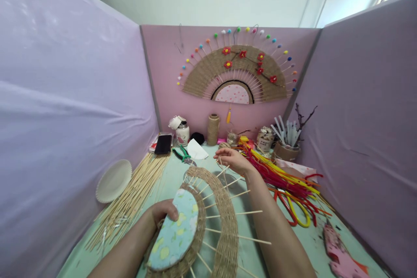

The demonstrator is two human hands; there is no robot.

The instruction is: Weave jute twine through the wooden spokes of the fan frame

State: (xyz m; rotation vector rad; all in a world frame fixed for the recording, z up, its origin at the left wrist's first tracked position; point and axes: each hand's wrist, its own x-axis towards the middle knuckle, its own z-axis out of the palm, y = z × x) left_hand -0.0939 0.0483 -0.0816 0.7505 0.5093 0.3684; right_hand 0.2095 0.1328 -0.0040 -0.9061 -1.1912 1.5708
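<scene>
A half-round woven fan of brown twine on thin wooden sticks stands tilted at the front of the table. Its inner half-circle is covered with light blue cloth with yellow patches. My left hand grips the straight edge of this half-circle, thumb on the cloth and the other fingers hidden behind. At the fan's far end, my right hand is just above the stick tips, its fingers bent together around a thin strand of twine. The strand is hard to make out.
Bamboo sticks and a pale plate lie left. Green-handled pliers, white paper and a twine spool are behind. Colored pipe cleaners and a pink glue gun lie right. A finished fan hangs on the back panel.
</scene>
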